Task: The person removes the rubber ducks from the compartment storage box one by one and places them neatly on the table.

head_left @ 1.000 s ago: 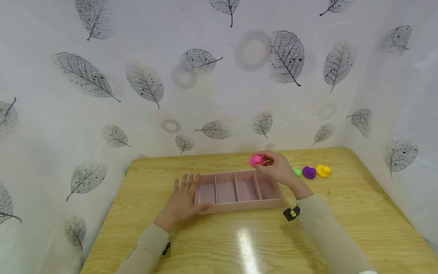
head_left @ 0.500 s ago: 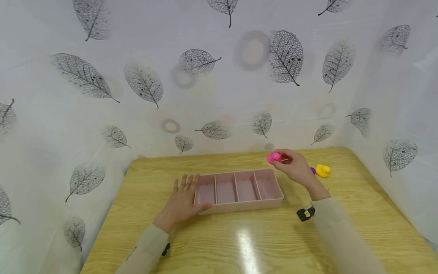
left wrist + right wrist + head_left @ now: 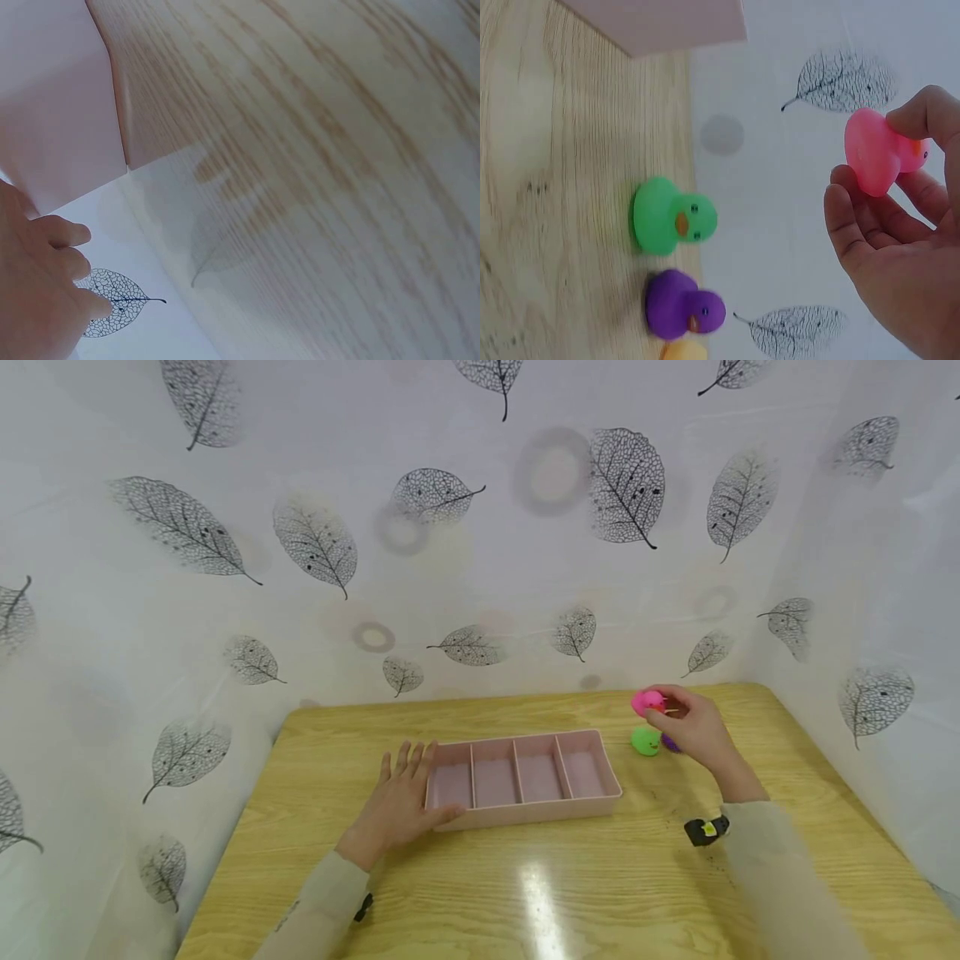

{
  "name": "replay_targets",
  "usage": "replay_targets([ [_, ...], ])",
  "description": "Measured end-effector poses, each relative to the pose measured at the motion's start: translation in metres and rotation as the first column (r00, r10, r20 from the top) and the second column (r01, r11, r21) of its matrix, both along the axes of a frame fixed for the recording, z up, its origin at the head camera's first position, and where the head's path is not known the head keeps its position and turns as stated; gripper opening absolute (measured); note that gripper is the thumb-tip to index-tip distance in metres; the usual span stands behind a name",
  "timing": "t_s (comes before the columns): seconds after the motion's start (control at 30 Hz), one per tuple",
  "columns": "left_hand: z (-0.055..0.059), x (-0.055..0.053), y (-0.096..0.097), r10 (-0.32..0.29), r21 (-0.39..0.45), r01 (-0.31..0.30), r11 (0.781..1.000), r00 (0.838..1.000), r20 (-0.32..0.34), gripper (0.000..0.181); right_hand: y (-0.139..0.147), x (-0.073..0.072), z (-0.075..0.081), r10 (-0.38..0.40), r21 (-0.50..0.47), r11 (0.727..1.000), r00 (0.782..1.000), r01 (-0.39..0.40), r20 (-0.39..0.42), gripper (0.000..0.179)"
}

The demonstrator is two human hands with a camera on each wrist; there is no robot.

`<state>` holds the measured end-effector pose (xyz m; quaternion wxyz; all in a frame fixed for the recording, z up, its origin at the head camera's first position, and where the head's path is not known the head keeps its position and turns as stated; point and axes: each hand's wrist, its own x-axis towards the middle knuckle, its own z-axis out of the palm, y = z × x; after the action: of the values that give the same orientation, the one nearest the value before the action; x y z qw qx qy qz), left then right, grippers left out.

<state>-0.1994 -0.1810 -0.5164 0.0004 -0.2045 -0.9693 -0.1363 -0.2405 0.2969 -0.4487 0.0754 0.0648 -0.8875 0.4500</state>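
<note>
A pink rubber duck is pinched between the thumb and fingers of my right hand, raised above the table to the right of the box. My left hand rests with straight fingers at the left end of a pink box that has several compartments. Below the held duck sits a green rubber duck. A purple rubber duck stands beside the green one, partly behind my right hand in the head view. Part of a yellow duck shows at the lower edge of the right wrist view.
The wooden table carries the box and the ducks. Behind it and along both sides hangs a white curtain printed with dark leaves. A black wrist strap piece hangs under my right sleeve.
My right hand has carried the pink duck rightward, from above the box's right end to over the green duck. The yellow duck is now hidden behind that hand in the head view. My left hand stays put.
</note>
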Motion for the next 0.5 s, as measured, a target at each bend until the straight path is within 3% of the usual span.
replay_targets([
  [0.5, 0.001, 0.001, 0.000, -0.004, 0.001, 0.004, 1.000, 1.000, 0.001, 0.117, 0.053, 0.006, -0.009, -0.103, 0.050, 0.993, 0.995, 0.103, -0.009, 0.047],
])
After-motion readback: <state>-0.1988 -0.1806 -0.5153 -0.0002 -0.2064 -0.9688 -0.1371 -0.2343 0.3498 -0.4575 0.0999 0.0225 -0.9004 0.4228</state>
